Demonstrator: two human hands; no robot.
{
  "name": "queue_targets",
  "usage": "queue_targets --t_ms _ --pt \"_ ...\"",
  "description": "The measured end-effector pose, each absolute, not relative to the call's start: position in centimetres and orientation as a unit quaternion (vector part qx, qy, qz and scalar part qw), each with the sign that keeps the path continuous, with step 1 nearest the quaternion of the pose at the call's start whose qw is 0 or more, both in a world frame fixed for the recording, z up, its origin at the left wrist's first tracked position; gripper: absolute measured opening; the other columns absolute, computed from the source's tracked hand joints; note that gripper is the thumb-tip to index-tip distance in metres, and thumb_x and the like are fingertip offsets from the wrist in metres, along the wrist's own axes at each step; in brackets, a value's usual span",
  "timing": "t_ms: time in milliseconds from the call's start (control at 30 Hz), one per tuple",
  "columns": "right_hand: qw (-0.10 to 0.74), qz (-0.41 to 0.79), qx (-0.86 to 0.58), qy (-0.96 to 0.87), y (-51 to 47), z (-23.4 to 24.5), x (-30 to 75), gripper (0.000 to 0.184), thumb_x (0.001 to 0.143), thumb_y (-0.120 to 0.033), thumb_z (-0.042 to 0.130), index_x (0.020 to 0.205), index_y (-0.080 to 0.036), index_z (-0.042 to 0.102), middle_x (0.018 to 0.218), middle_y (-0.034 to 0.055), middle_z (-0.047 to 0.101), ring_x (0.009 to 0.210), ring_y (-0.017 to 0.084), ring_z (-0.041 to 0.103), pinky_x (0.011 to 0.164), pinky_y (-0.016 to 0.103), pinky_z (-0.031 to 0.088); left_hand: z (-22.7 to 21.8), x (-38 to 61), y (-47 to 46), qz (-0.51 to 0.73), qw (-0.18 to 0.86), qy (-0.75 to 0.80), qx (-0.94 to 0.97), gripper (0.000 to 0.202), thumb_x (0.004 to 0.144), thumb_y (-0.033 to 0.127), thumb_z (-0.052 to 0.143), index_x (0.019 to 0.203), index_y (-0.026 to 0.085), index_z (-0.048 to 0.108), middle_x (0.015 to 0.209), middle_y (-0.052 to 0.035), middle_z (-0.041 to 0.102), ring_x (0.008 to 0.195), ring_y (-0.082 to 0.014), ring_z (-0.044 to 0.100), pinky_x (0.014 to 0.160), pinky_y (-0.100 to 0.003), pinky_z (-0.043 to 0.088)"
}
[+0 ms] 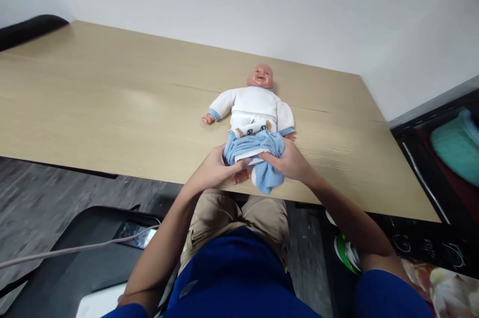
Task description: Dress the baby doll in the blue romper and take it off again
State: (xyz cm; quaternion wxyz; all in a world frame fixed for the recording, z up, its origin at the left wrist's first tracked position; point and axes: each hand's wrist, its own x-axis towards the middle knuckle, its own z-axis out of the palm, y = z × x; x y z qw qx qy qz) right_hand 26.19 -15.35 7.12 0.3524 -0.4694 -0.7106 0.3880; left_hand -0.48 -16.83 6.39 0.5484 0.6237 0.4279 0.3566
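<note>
- While both hands are meeting at its near edge, the wooden counter [112, 108] is stretching away beyond them to the pale wall, wide and bare on the side of the left hand.
- Lying on its back on the counter just beyond the hands, the doll [258, 108] is pointing its head away from the person and its legs toward the hands; it is wearing a white top with blue cuffs, and its arms are spreading out to either side.
- Bunching around the doll's hips and legs, the blue trousers [254, 151] are sitting directly between the two hands, with one loose leg of the cloth hanging down past the counter's edge just under the right hand.
- Curling closed on the cloth, the left hand [215, 165] is gripping the side of the blue trousers nearest it, thumb on top and fingers tucked beneath, and it is touching the doll's bare foot that is showing just beside it.
- Closing likewise, the right hand [292, 160] is pinching the opposite side of the blue trousers at the waist, its fingers wrapping over the fabric and resting against the doll's hip.
- Lying well below the left hand, on a dark surface near the floor, a phone [134, 234] is showing a white cable running off toward the picture's edge.
</note>
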Motion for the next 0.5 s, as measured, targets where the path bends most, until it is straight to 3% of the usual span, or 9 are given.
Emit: queue_targets --t_ms 67,200,300,500 --pt "0.36 0.327 -0.509 -0.71 -15.4 5.8 25.7 0.018 0.095 -0.043 0.085 0.1 -0.026 0.082 0.1 0.0078 0.089 0.098 0.034 0.085 0.104 0.056 0.072 5.7 0.2 -16.9 0.374 0.495 0.479 0.621 0.037 0.092 0.047 0.084 0.113 0.018 0.08 0.108 -0.0089 0.09 0.1 -0.0313 0.085 0.089 -0.037 0.069" --pt "0.36 0.248 -0.563 -0.701 -14.3 4.1 24.9 0.018 0.084 -0.036 0.086 0.096 -0.025 0.078 0.095 0.0077 0.086 0.09 0.034 0.083 0.091 0.053 0.071 4.0 1.3 -15.4 0.402 0.436 0.501 0.63 0.04 0.098 0.044 0.074 0.128 0.018 0.078 0.126 -0.0107 0.09 0.117 -0.0336 0.084 0.105 -0.042 0.065" --pt "0.358 0.245 -0.575 -0.694 -13.1 3.3 24.7 0.021 0.083 -0.039 0.085 0.096 -0.026 0.077 0.098 0.008 0.088 0.094 0.035 0.085 0.092 0.053 0.07 3.0 1.7 -13.7 0.395 0.427 0.502 0.64 0.038 0.101 0.044 0.07 0.129 0.019 0.076 0.13 -0.0115 0.089 0.12 -0.0342 0.083 0.109 -0.045 0.062" --pt "0.392 0.261 -0.579 -0.666 -10.6 2.2 24.7 0.025 0.083 -0.043 0.085 0.099 -0.025 0.078 0.105 0.0117 0.09 0.1 0.038 0.086 0.096 0.056 0.071 2.2 2.0 -9.6 0.355 0.366 0.537 0.672 0.032 0.105 0.045 0.065 0.125 0.021 0.074 0.121 -0.0155 0.087 0.11 -0.0386 0.082 0.099 -0.051 0.06"
